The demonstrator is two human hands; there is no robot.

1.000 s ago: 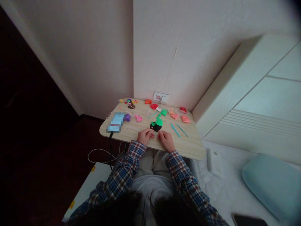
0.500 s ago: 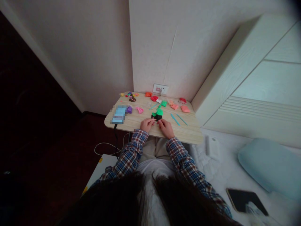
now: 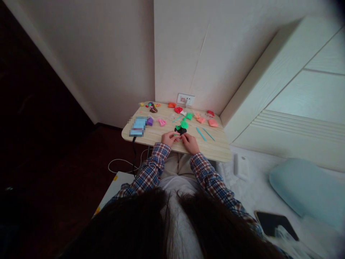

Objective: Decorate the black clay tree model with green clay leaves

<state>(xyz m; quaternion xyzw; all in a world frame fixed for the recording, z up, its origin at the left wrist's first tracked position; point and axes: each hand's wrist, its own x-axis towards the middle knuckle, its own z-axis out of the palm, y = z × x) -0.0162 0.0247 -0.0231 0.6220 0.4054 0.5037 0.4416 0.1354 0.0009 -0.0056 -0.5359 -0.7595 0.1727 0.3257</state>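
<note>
At the front of the small wooden table, my left hand (image 3: 169, 138) and my right hand (image 3: 191, 144) meet fingertip to fingertip. Both have their fingers closed in a pinch; what lies between them is too small to make out. Just beyond the fingertips is a black clay shape (image 3: 181, 130), partly hidden by my fingers. Bright green clay (image 3: 184, 124) rests against its far side. To the right of my right hand lie a wide blue modelling tool (image 3: 201, 133) and a thinner blue tool (image 3: 208, 134).
Clay packets line the table's back, among them an orange packet (image 3: 171, 105), a green packet (image 3: 189, 116) and a coral packet (image 3: 212, 123). Pink clay (image 3: 162, 122), a purple packet (image 3: 150, 121) and a phone (image 3: 138, 126) are on the left. Brown clay (image 3: 153, 109) sits behind them.
My hands have drawn closer together, the right hand's fingertips now meeting the left's. The view has shifted slightly. The clay and tools stay where they were on the table.
</note>
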